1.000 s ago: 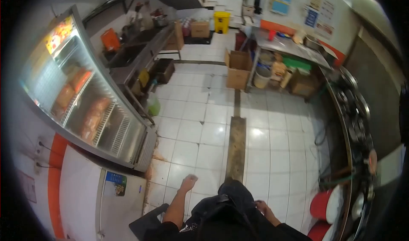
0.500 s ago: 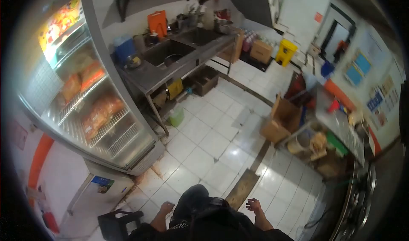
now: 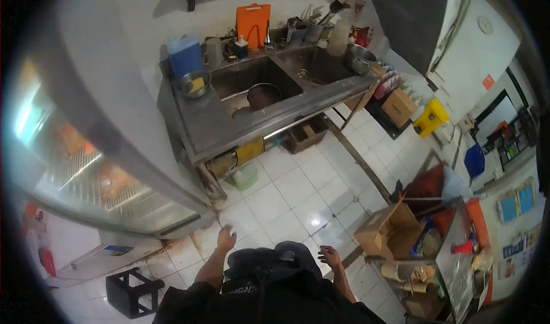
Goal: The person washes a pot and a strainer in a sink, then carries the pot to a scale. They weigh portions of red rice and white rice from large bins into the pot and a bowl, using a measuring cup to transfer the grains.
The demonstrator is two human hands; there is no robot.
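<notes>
Low in the view, my left hand [image 3: 227,237] hangs in the air on the left of my dark clothing, over the white tiled floor [image 3: 286,194]. It touches nothing, and its fingers are slightly apart. On the other side of my body, my right hand [image 3: 329,256] is also in the air with bent, parted fingers and holds nothing. Ahead stands a metal double sink [image 3: 212,130] with a round pan [image 3: 264,97] in its left basin. A steel bowl with a yellow sponge [image 3: 197,84] and a blue jug [image 3: 184,56] sit at its left end.
A glass-door fridge [image 3: 114,175] stands at the left, with a black stool [image 3: 133,292] below it. At the right are an open cardboard box [image 3: 385,236] and a cluttered metal table [image 3: 458,272]. A yellow bin [image 3: 431,118] stands farther back. An orange board [image 3: 252,25] leans behind the sink.
The view has moved closer to the sink and turned, so the fridge sits farther left. My left hand is higher and farther forward; my right hand has also risen a little.
</notes>
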